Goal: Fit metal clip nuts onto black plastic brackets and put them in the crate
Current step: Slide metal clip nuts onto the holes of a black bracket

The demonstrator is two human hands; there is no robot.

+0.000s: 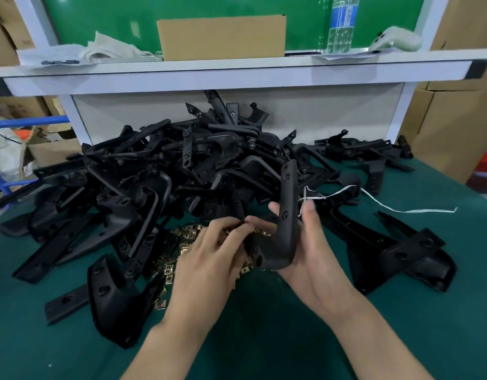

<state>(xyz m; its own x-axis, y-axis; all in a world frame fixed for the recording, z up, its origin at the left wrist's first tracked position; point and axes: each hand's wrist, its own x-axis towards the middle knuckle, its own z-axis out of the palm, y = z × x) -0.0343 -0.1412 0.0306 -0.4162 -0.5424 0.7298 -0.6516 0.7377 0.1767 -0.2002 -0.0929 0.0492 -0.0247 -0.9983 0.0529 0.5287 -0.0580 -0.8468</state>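
Black bracket (285, 215): right hand (316, 242) is gripping it, fingers curled round.
Clip nut (227, 231): left hand (209, 248) fingertips are apparently pinching it onto bracket.
Remaining: bracket pile (182, 165) is waiting across tabletop (401, 325) far edge; crate unseen.

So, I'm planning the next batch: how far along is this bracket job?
Done: nothing finished or packed shows in this view. In hand: the right hand holds one bracket while the left hand pinches its lower end, probably seating a nut. Left: a big pile of brackets and loose clip nuts lie on the table.
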